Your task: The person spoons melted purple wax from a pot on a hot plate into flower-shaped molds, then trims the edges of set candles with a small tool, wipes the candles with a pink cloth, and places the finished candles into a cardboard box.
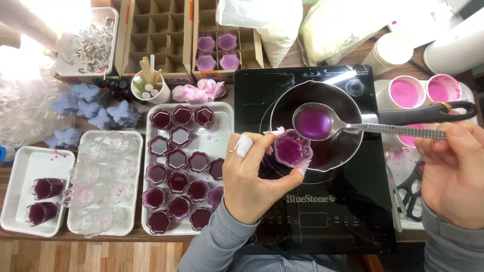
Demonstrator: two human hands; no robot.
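So the middle white tray (222,113) has roughly fifteen filled purple flower cups (177,159), the near left tray (20,166) has two lying down, and the far cardboard box (252,48) holds four pinkish ones. One saucepan (322,128), one metal spoon (322,123), two pink-stained white tubs (406,93), three white trays total.

Saucepan (322,108) on the induction cooktop (343,201), ladle (315,123) over it, flower-shaped cup (291,148) just beside; tray (222,126) of filled cups left, divided boxes (156,30) behind.
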